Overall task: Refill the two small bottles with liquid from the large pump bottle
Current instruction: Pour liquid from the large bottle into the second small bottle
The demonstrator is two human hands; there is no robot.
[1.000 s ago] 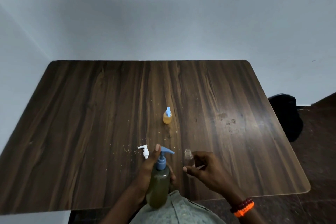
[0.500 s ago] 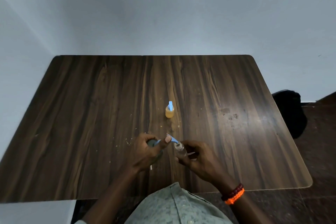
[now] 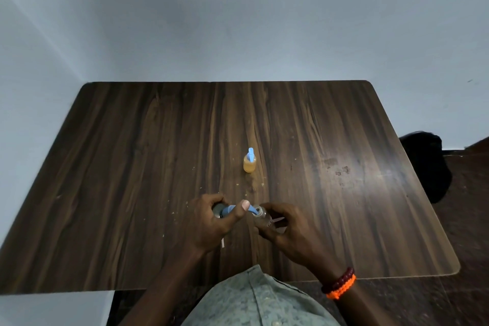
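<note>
Blue pump spout (image 3: 253, 210) points right | left hand (image 3: 211, 222) grips pump bottle (image 3: 219, 211) | right hand (image 3: 288, 230) holds open bottle (image 3: 260, 216)

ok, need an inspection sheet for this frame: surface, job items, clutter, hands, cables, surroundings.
Surface: dark wood-grain table, pale crumbs and a stain patch on it.
Job's things: large pump bottle with its blue spout at the mouth of the open clear small bottle; second small bottle, amber liquid inside, blue cap on, standing alone mid-table.
Clutter: a white piece peeks out below the left hand, mostly hidden.
Hands: left hand wrapped round the pump bottle, thumb on the pump head; right hand holds the clear small bottle.
Cables: nothing seen.
Surroundings: plain grey wall; black bag on the floor beside the table.
</note>
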